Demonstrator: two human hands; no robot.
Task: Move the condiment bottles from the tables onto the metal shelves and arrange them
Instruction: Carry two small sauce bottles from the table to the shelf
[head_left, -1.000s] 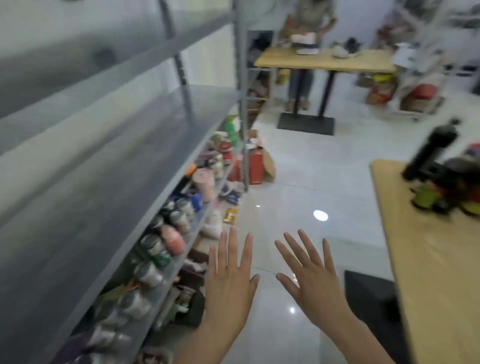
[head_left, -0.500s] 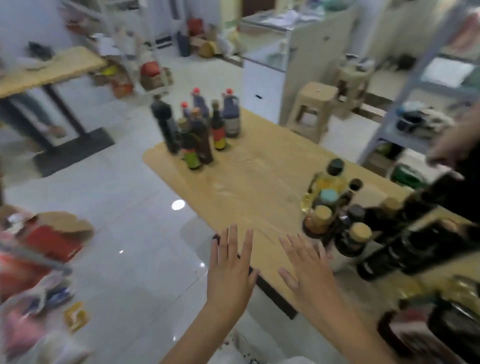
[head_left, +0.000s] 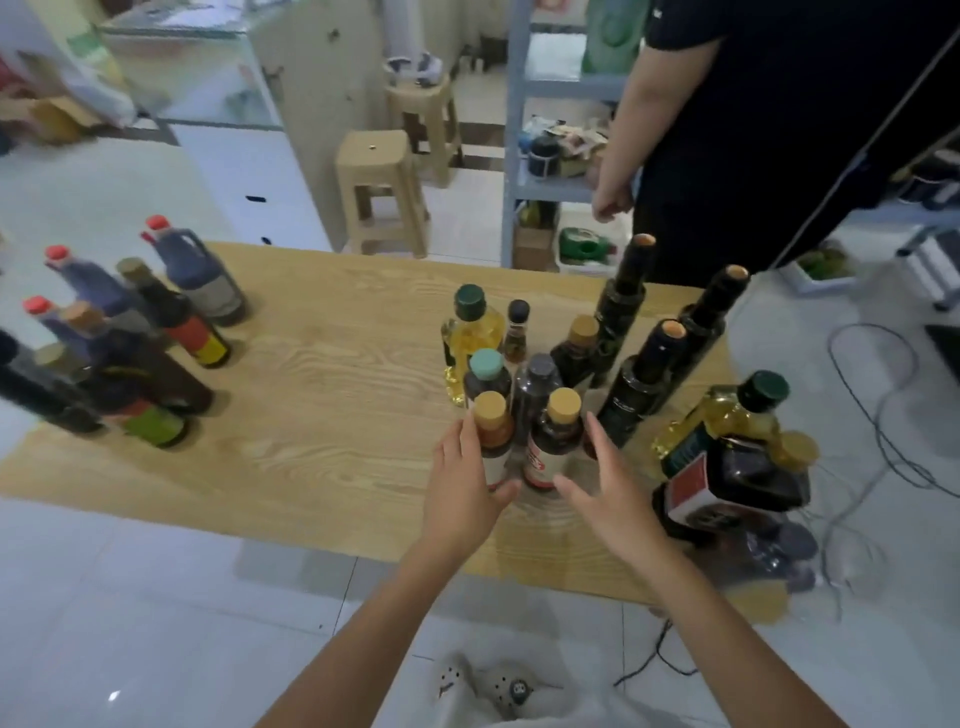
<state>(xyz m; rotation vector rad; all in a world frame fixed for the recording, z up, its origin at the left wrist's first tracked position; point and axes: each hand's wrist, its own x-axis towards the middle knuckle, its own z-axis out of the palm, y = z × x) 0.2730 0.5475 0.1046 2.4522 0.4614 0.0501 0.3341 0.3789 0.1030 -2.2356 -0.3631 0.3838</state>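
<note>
A cluster of condiment bottles stands on the wooden table (head_left: 322, 415). My left hand (head_left: 462, 493) curls round a small tan-capped bottle (head_left: 492, 436) at the cluster's near edge, fingers on its left side and thumb in front. My right hand (head_left: 610, 493) is spread just right of a second tan-capped bottle (head_left: 553, 441), thumb near its base, not closed on it. Behind them stand a teal-capped bottle (head_left: 485, 371), a yellow oil bottle (head_left: 470, 332) and tall dark bottles (head_left: 649, 374).
A second group of dark, red-capped bottles (head_left: 130, 343) stands at the table's left end. Large oil and sauce bottles (head_left: 727, 467) crowd the right end. A person in dark clothes (head_left: 753, 130) stands behind the table by a metal shelf (head_left: 519, 156). Plastic stools (head_left: 379, 192) and floor cables (head_left: 872, 415) are nearby.
My view has swung from the metal shelves round to the table. Both hands, spread in the air before, have reached the near bottles, and the left one has closed round a small bottle.
</note>
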